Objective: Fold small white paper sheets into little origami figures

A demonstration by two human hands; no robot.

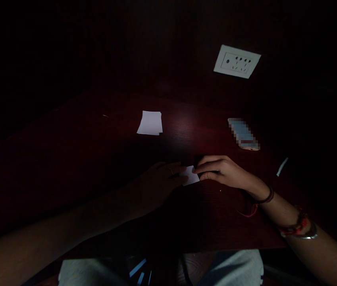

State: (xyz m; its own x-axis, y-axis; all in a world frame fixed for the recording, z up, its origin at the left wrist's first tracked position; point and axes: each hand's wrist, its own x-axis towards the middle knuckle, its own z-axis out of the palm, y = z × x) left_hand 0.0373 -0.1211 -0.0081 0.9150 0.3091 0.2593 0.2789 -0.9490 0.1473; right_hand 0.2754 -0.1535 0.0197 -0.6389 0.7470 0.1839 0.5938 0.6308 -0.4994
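A small white piece of paper [191, 176] lies low over the dark red table between my two hands. My left hand [164, 180], deep in shadow and wearing a thin ring, has its fingers and thumb on the paper's left edge. On the opposite side, the fingertips of my right hand [223, 171] touch the right edge, with the thumb close by the near right corner. Both hands hold the sheet from its sides; what lies under the fingers is hidden. Farther back rests a stack of white paper sheets [150, 123], slightly uneven at its edges.
A phone [243, 134] with a blurred screen lies at the right on the table [76, 159]. Beyond it, a white paper strip [282, 167] sits near the right side. A white socket panel [237, 62] is on the back wall. The surroundings are very dark.
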